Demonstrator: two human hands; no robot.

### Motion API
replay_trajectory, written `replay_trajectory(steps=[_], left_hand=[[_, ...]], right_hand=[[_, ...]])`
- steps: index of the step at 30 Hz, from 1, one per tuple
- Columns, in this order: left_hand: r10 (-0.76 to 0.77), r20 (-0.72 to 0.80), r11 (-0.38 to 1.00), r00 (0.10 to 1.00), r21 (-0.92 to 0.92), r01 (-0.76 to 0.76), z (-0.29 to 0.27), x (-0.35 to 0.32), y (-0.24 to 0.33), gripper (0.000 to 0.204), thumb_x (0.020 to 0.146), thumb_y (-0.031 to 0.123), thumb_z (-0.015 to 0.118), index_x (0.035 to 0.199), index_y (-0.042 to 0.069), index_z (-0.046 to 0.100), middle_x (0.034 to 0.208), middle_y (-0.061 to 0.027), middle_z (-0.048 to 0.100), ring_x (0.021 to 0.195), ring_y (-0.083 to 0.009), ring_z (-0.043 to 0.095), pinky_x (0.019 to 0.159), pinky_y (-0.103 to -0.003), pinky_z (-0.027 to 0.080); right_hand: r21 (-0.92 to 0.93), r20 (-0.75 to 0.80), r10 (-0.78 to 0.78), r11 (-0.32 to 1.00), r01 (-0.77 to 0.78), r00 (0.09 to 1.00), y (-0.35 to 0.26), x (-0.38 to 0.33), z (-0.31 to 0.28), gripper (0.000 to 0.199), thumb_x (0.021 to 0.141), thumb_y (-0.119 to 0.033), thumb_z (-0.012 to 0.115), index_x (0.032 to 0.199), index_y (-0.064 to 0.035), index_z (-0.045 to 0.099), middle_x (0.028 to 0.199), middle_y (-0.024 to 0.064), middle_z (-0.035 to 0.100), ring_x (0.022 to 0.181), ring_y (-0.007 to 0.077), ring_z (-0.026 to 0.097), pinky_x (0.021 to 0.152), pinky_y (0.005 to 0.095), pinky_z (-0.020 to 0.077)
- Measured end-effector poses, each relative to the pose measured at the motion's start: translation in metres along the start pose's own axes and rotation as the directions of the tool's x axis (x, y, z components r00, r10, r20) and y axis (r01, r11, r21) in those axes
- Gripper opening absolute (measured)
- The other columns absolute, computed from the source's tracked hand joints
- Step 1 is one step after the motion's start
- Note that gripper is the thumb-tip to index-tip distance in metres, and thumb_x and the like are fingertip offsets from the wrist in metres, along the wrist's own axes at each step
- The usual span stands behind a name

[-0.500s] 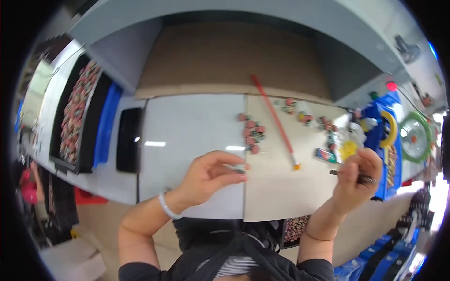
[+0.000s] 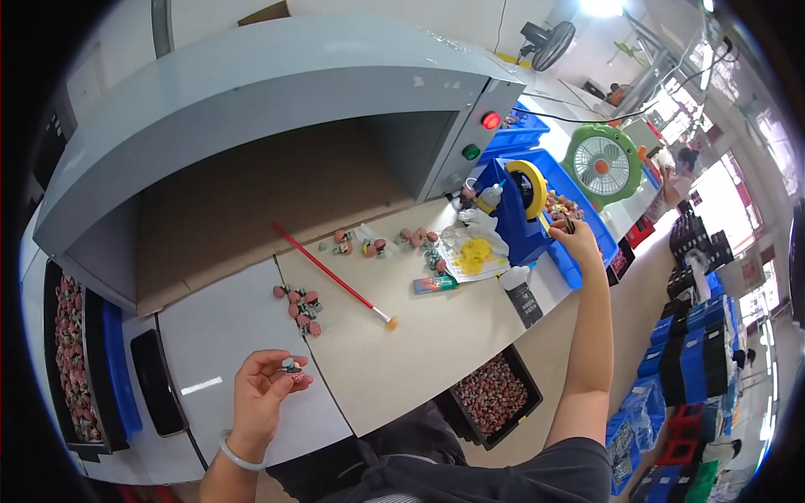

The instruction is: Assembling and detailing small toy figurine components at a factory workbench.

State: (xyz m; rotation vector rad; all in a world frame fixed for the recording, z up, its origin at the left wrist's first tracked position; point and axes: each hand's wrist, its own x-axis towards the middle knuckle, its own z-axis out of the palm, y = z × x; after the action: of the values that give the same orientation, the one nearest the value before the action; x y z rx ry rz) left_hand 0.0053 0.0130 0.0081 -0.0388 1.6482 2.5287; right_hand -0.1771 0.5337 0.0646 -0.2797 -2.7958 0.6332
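My left hand (image 2: 262, 392) pinches a small pink and grey-blue figurine (image 2: 291, 366) between thumb and fingers, above the white tabletop. Stretched out to the right, my right hand (image 2: 580, 243) is closed on a dark slim tool (image 2: 569, 225), whose exact kind is hard to see. That hand is over the near edge of a blue bin holding many small pink and yellow pieces (image 2: 563, 206). A loose cluster of similar figurines (image 2: 299, 308) lies beyond my left hand. A red-handled brush (image 2: 335, 278) rests on the beige board.
A grey hood-like machine (image 2: 277, 92) spans the back. Yellow tape roll (image 2: 528, 189), glue tube (image 2: 435, 285), yellow-smeared paper (image 2: 474, 256) and green fan (image 2: 602, 163) stand or lie to the right. Black trays of pieces sit left (image 2: 77, 360) and below the table edge (image 2: 490, 398).
The view has turned to the right. My right hand has reached out to the blue bin with the dark tool. My left hand still holds its figurine, now tilted more into view.
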Motion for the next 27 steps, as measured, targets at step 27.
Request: replay_trajectory(steps=[27], left_hand=[[-0.043, -0.006, 0.998, 0.999, 0.047, 0.043, 0.002, 0.004, 0.003, 0.029, 0.081, -0.005, 0.053, 0.109, 0.001, 0.047, 0.1, -0.0143, 0.057, 0.088, -0.0199, 0.059, 0.079, -0.031, 0.05]], right_hand=[[0.084, -0.212, -0.011, 0.996, 0.029, 0.977, 0.026, -0.035, -0.034, 0.038, 0.081, -0.004, 0.056, 0.119, -0.0069, 0.05, 0.075, 0.0022, 0.056, 0.062, 0.0078, 0.054, 0.048, 0.0185, 0.0423]])
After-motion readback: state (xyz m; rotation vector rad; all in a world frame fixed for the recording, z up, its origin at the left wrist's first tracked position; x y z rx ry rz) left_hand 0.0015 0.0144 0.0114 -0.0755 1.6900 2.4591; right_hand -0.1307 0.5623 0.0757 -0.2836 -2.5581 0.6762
